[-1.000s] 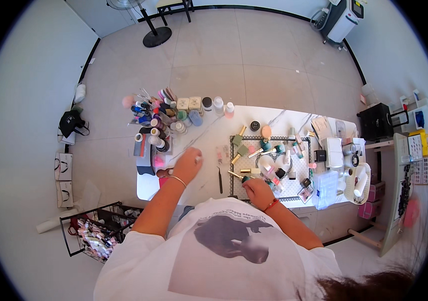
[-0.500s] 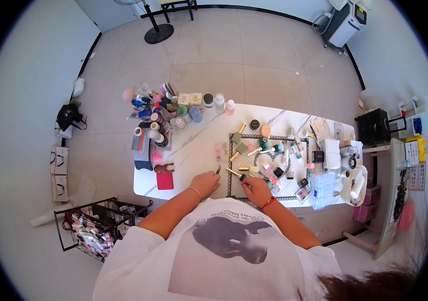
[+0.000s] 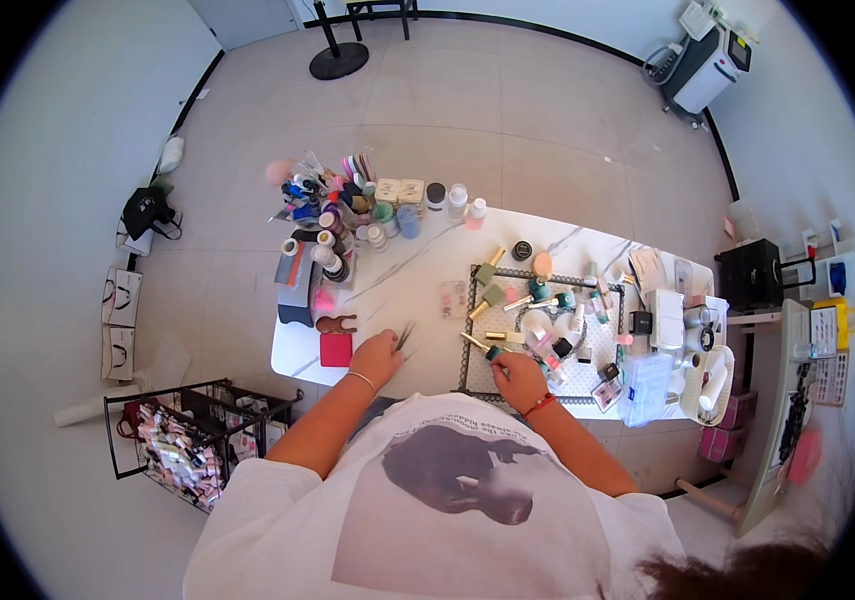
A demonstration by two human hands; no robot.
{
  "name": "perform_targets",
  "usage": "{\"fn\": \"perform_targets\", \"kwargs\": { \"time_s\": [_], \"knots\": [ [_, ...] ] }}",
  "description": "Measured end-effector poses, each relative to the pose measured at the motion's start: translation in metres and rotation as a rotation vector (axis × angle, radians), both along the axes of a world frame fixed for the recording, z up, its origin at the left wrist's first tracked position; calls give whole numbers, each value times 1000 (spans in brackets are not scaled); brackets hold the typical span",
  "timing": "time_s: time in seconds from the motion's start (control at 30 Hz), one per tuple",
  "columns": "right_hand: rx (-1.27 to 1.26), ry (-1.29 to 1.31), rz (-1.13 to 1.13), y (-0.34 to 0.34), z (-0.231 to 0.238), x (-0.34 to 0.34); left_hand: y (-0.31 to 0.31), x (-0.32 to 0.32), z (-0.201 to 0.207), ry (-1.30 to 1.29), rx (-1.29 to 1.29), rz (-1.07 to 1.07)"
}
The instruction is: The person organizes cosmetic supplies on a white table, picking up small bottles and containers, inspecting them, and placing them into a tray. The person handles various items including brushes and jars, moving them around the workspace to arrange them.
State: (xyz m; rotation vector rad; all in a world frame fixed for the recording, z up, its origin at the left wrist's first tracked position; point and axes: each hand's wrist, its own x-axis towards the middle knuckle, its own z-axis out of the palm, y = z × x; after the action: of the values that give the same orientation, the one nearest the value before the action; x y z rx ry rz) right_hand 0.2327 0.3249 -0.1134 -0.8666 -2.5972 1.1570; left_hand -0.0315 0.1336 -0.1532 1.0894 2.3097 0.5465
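Observation:
My left hand [image 3: 377, 357] is closed around a pair of slim dark tweezers [image 3: 405, 335], slightly blurred, whose tips point away from me over the white marbled table. To its left lie a flat red square [image 3: 336, 350] and a small brown animal-shaped piece [image 3: 336, 324]. My right hand [image 3: 520, 384] grips a small dark green nail polish bottle [image 3: 491, 352] with a long gold cap pointing up and left. Both are over the near edge of a dotted mat [image 3: 467, 375] with a dark lace border. Gold-capped polish bottles [image 3: 493, 296] lie beyond that hand.
On the table's far left stand brushes and bottles [image 3: 332, 215]. A clear plastic box [image 3: 647, 388] and a cream basket [image 3: 714, 395] sit at the right. A black wire rack of polish bottles [image 3: 182, 455] is beside the table's near left. A wheeled machine [image 3: 704, 75] stands far right.
My left hand has moved left with the tweezers, toward the red square. My right hand stays near the mat's front edge with the polish bottle. The whole view has shifted slightly.

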Motion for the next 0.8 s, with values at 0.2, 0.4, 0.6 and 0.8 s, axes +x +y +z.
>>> {"fn": "perform_targets", "kwargs": {
  "time_s": [0.2, 0.4, 0.6, 0.8],
  "knots": [
    [1, -10, -10, -1, -1, 0, -20, -21, 7, 45, -52, 54],
    [43, 30, -3, -1, -5, 1, -30, -21, 8, 113, -73, 65],
    [-62, -33, -49, -2, -2, -1, -34, -14, 4, 147, -92, 71],
    [-22, -54, -30, -3, 1, -1, -32, -12, 13, 158, -265, 27]
  ]
}}
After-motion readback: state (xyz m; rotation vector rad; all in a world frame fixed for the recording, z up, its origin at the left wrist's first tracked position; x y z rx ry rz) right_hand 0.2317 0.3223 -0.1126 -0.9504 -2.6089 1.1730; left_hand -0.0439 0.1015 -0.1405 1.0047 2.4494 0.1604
